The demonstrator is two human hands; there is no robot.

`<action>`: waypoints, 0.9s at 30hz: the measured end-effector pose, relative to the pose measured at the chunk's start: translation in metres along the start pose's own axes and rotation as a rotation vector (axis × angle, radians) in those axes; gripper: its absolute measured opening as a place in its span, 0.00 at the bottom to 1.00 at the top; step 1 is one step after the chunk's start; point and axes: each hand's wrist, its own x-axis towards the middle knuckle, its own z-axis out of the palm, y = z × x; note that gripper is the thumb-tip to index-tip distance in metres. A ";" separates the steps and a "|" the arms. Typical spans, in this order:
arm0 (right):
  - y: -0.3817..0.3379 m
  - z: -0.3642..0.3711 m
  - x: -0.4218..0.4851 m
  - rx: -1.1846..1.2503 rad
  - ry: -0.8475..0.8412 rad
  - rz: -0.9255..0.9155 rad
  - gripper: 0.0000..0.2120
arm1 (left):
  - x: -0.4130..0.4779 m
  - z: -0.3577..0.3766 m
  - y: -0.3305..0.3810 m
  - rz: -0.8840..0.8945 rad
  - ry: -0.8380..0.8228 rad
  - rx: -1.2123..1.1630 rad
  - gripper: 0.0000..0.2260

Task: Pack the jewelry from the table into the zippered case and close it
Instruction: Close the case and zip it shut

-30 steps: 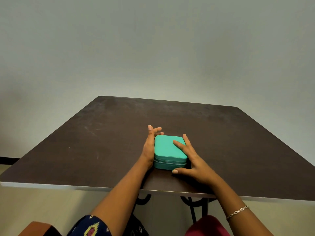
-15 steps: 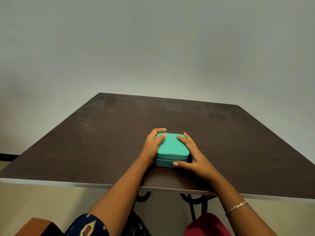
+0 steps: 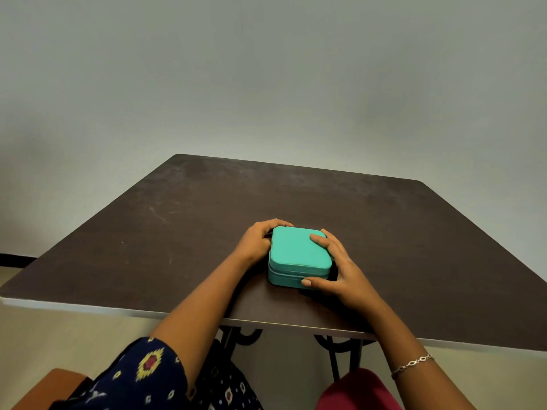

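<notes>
A teal zippered case (image 3: 296, 253) lies shut on the dark brown table (image 3: 384, 232), near its front edge. My left hand (image 3: 260, 241) is curled round the case's far left corner, fingers wrapped over the back edge. My right hand (image 3: 340, 273) holds the right side: fingers lie on the lid and the thumb presses the front wall by the zipper line. No loose jewelry shows on the table.
The table's front edge (image 3: 177, 313) runs just below the case, with black metal legs (image 3: 334, 350) beneath. A plain grey wall (image 3: 266, 84) stands behind. A silver bracelet (image 3: 411, 365) sits on my right wrist.
My left hand went from straight fingers beside the case to curled round its far left corner. The case has turned slightly, and my right hand has kept its hold on the right side.
</notes>
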 end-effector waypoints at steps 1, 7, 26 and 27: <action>0.000 0.000 0.000 0.001 -0.001 0.001 0.36 | 0.001 0.000 0.000 -0.002 0.002 0.008 0.17; -0.001 0.000 -0.001 -0.004 -0.001 0.004 0.35 | 0.006 0.000 -0.007 -0.028 0.180 0.181 0.13; 0.000 -0.001 0.000 0.020 -0.002 0.008 0.35 | 0.008 -0.010 0.008 -0.174 -0.096 -0.173 0.12; 0.000 -0.001 0.000 0.017 -0.002 0.009 0.35 | 0.008 -0.012 0.007 -0.171 -0.115 -0.160 0.12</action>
